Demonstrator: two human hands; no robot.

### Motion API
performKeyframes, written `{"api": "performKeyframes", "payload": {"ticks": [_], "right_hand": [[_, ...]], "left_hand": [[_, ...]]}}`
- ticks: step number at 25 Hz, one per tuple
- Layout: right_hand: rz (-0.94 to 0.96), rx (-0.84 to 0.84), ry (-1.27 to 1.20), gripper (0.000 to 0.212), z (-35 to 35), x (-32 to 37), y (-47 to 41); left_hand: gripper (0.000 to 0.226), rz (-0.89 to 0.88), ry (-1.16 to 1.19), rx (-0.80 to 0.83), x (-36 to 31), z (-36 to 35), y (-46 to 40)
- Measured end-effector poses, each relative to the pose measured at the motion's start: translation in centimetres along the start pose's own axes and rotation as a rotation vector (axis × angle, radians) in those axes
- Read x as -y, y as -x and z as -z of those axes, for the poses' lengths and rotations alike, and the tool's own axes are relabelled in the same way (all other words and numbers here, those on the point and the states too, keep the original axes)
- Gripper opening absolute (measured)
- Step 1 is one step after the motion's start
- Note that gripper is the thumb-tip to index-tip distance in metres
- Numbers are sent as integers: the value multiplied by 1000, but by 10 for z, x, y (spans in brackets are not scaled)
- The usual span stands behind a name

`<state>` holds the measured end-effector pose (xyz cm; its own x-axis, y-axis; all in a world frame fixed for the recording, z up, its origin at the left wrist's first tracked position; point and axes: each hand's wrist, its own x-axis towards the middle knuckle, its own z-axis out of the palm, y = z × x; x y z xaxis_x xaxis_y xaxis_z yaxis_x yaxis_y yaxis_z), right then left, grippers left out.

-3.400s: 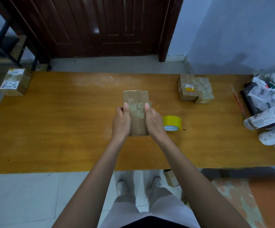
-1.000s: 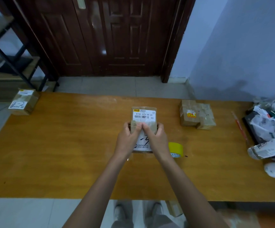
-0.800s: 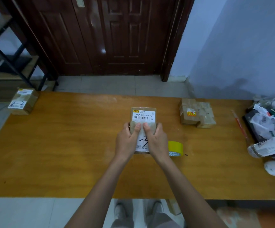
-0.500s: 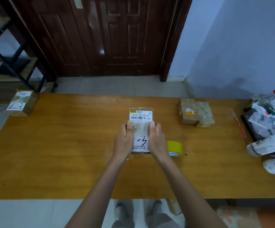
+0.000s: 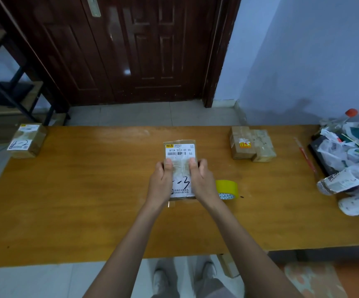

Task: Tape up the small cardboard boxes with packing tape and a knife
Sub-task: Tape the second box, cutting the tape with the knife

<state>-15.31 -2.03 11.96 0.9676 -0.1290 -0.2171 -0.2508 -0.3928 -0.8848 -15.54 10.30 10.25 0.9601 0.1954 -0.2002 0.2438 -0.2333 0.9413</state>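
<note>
A small cardboard box with a white shipping label lies label-up on the wooden table, a strip of clear tape running along its top. My left hand holds its left side and my right hand its right side. Both thumbs press on the taped top while the fingers wrap the edges. A yellow roll of packing tape lies just right of my right hand. A thin red tool, possibly the knife, lies far to the right.
Two taped boxes sit side by side at the back right. Another labelled box rests on the table's far left corner. A pile of plastic bags and bottles crowds the right end. A carton stands on the floor under the table.
The box was turned from its plain side to label-up. In the last second my thumbs slid apart from the middle of the top toward its sides.
</note>
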Motion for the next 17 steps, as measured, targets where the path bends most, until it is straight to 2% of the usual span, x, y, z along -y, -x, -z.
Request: {"api": "performKeyframes", "payload": {"ticks": [4,9,12,17], "right_hand": [[-85,101,-280,42,-5,0,3],[-35,155,-391,40,-4,6,-2],[-58,198,-436,41,-5,10,-13],[-51,304,-414,45,-24,20,-33]], "left_hand": [[37,62,105,53,1,17,-4],[41,134,255,143,-9,35,-10],[54,203,315,195,-19,51,-12],[37,234,285,90,-21,78,-20]]}}
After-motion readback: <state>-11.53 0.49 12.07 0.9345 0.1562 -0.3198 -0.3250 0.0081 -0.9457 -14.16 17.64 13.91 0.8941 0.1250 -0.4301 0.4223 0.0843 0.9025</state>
